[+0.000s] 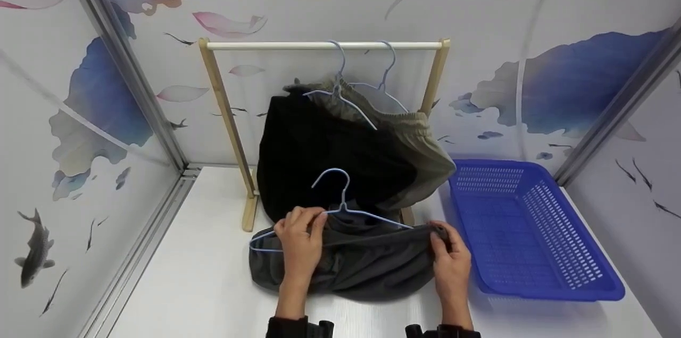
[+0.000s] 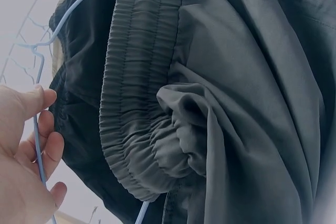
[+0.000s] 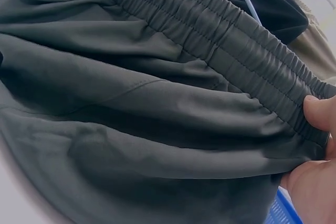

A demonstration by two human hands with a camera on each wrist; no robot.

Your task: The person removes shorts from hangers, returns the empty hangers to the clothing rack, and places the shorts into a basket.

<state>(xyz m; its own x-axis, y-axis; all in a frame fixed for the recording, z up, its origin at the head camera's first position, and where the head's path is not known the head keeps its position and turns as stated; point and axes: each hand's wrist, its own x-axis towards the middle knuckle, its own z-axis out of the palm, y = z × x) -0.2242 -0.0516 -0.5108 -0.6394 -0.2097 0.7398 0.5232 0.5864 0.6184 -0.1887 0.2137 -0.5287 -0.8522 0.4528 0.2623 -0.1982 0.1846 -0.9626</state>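
Dark grey elastic-waist pants (image 1: pixel 372 263) hang in loose folds between my two hands, above the white table. My left hand (image 1: pixel 301 237) grips the sloping wire of a light blue hanger (image 1: pixel 345 189), thumb and fingers around it in the left wrist view. The hanger's hook points up, free of any rail. Its left end pokes out beside the pants, while its right arm runs into the waistband (image 3: pixel 226 30). My right hand (image 1: pixel 452 258) pinches the waistband at its right end, thumb on the outside. The hanger's right tip is hidden by cloth.
Behind stands a small wooden rack with a white rail (image 1: pixel 266 46). Black pants (image 1: pixel 319 151) and khaki pants (image 1: pixel 425 151) hang there on two blue hangers. A blue plastic basket (image 1: pixel 532 295) sits on the white table (image 1: pixel 181 285) at the right. Printed panels enclose the table.
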